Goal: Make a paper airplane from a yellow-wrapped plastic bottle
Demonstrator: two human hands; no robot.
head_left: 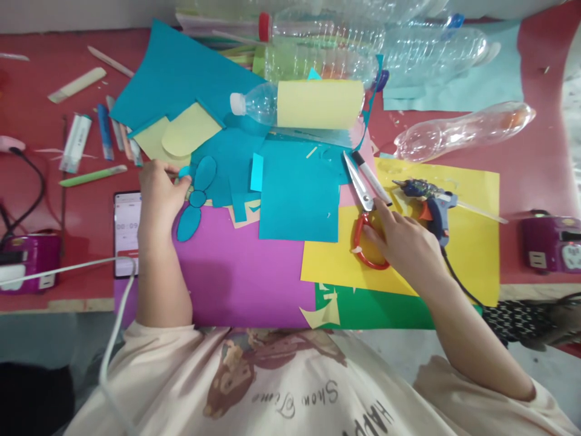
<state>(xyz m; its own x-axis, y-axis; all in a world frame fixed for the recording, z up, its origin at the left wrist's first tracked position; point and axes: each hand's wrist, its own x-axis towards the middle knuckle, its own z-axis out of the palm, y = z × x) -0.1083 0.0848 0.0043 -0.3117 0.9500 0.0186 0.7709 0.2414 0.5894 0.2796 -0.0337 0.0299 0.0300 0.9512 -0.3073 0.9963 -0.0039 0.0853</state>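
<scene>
At the left, my left hand (161,191) has its thumb and fingers pinched on a small blue paper cutout (184,172). Beside it lie blue paper ovals (206,173) and a blue paper circle (198,198), with another oval (189,223) below. My right hand (411,242) is on the red-handled scissors (363,197), its fingers closed about the handle loop. The blades point up and away, next to a marker (371,177). Flat in the middle is a blue paper square (299,194).
A plastic bottle wrapped in yellow paper (320,104) lies behind the square, with several clear bottles (327,36) beyond. A glue gun (431,206) rests on yellow paper (476,242) at right. A phone (127,233), cable and pens (93,175) are at left.
</scene>
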